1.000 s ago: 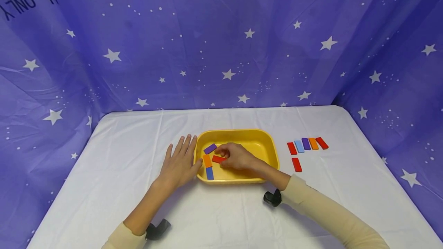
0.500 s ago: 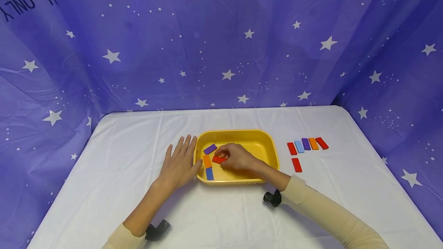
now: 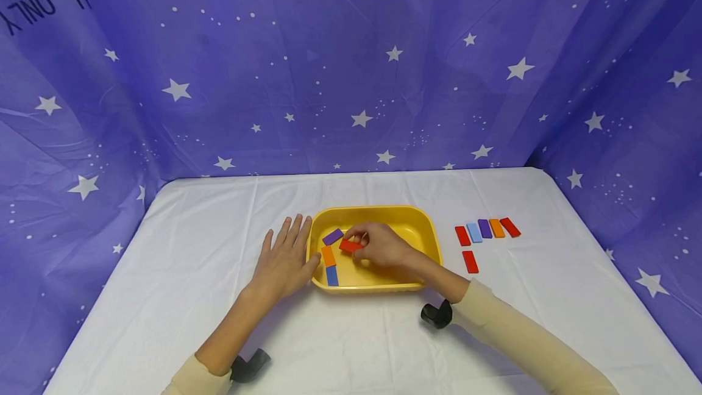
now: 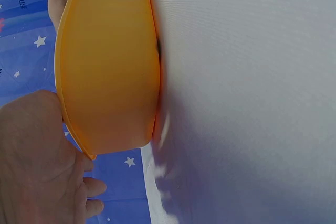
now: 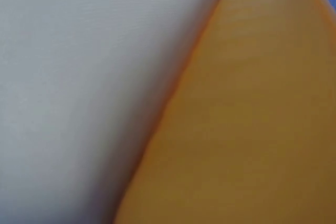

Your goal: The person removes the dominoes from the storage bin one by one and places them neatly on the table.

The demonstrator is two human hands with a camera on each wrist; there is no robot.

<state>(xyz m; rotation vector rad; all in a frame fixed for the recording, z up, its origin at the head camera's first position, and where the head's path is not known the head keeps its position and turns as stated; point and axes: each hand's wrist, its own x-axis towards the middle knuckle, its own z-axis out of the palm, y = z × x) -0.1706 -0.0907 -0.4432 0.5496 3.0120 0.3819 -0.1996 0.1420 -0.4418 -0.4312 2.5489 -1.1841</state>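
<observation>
the held red block (image 3: pixel 349 245) lies inside the yellow tray (image 3: pixel 408 233), left of the tray's middle, at the leftward-pointing fingertips of the right hand (image 3: pixel 386 247), whose thumb and fingers pinch it; its long axis runs roughly with the tray's long sides, slightly aslant, and whether it touches the tray's floor cannot be told; the right hand is the nearer, the left hand (image 3: pixel 281 264) lying outside the tray's left wall, fingers straight and spread, grasping nothing, thumb at the rim; the right wrist view shows no fingers; by the left wall within the tray are three other blocks: one purple block (image 3: pixel 333 236) slanting near the far corner, one orange block (image 3: pixel 328 255) and one blue block (image 3: pixel 331 276) end to end along the wall; right of the tray, level with its far half, is a row of five blocks (image 3: pixel 485 228) (two red, one light blue, one purple, one orange), and level with its near half one lone red block (image 3: pixel 470 261); total ten: four red, two purple, two orange, one blue, one light blue
</observation>
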